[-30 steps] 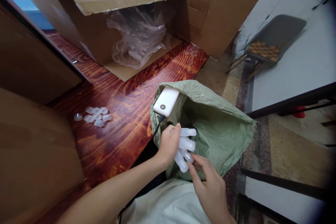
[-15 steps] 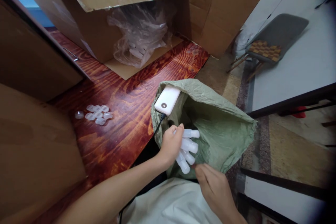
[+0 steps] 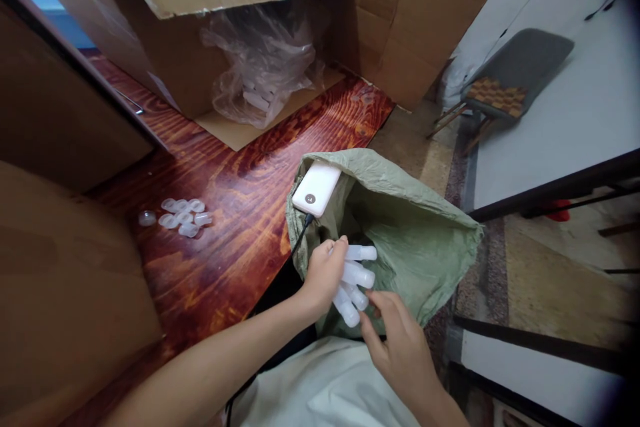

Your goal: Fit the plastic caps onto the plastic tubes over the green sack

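My left hand (image 3: pixel 325 273) is closed around several small translucent white plastic bottles (image 3: pixel 358 275), fanned out with their ends pointing right. My right hand (image 3: pixel 395 333) is just beside the lower bottles, thumb and index finger parted near their ends; whether the fingertips touch them I cannot tell. Beneath both hands gapes a green sack (image 3: pixel 415 233). A white power bank (image 3: pixel 317 188) with a black cable (image 3: pixel 300 237) rests at the sack's left rim.
On the glossy red-brown wooden tabletop (image 3: pixel 225 267) lies a cluster of clear plastic caps (image 3: pixel 183 217). Behind it, an open cardboard box (image 3: pixel 235 0) contains a clear plastic bag (image 3: pixel 265 73). Another carton (image 3: pixel 65 293) stands left. A grey chair (image 3: pixel 520 73) is at the right.
My right hand has opened its fingers and moved slightly up and left, closer to the bottle ends. My left hand keeps its hold. The whole view has shifted slightly.
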### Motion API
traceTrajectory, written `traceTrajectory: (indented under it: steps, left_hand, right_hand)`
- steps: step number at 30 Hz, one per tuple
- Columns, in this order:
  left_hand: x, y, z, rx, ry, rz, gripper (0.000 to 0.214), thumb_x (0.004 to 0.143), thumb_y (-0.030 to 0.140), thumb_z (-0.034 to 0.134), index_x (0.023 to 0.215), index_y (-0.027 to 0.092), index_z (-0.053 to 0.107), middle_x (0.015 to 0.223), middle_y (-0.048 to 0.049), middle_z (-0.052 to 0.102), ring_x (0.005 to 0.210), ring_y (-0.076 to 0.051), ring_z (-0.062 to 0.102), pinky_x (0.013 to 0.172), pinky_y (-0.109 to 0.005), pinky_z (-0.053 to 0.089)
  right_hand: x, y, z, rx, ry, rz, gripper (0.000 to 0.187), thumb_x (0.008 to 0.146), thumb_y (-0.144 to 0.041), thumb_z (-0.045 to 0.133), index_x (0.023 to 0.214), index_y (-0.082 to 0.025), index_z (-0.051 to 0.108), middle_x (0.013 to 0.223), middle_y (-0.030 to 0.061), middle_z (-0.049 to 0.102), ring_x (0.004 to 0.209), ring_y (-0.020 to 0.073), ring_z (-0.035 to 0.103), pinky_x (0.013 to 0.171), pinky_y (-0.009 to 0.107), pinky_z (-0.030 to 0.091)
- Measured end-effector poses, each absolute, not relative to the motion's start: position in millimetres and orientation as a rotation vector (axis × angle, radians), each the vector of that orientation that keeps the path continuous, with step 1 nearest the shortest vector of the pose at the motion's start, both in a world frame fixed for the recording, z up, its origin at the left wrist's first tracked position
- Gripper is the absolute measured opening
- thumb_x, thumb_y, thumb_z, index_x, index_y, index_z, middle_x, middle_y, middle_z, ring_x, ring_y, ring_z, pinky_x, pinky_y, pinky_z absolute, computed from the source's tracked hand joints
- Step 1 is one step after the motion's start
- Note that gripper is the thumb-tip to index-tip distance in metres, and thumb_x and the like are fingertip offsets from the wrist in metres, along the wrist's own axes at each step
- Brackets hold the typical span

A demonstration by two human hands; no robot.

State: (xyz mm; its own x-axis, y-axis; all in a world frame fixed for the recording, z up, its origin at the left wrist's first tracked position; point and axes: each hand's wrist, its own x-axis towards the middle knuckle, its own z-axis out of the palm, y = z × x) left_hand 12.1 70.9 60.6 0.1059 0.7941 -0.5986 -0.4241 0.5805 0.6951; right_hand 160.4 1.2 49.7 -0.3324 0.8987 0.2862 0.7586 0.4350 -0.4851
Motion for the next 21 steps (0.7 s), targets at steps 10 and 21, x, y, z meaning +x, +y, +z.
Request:
traceTrajectory:
  steps: [10, 21]
  left_hand:
    - [10.6, 74.2, 50.8, 0.452, 1.241, 1.089, 0.046, 0.079, 0.061, 0.060, 0.082, 0.016, 0.052, 0.064, -0.0031, 0.062, 0.051, -0.014, 0.059, 0.042, -0.019, 0.042]
    - [14.7, 67.5, 49.0, 0.828, 1.344, 1.200, 0.039, 0.089, 0.051, 0.051, 0.070, 0.018, 0.044, 0.061, 0.0041, 0.045, 0.053, -0.010, 0.046, 0.050, -0.020, 0.039]
  right_hand:
    - [139.9, 7.5, 49.1, -1.553, -1.731, 1.034, 0.023, 0.091, -0.041, 0.049, 0.081, -0.020, 0.054, 0.073, 0.0003, 0.053, 0.065, 0.0167, 0.049, 0.060, 0.029, 0.036]
    - [133.4, 10.9, 39.4, -1.429, -0.915, 1.725, 0.037, 0.082, -0.054, 0.054, 0.069, -0.020, 0.048, 0.052, -0.0072, 0.039, 0.045, 0.0079, 0.034, 0.043, 0.022, 0.023]
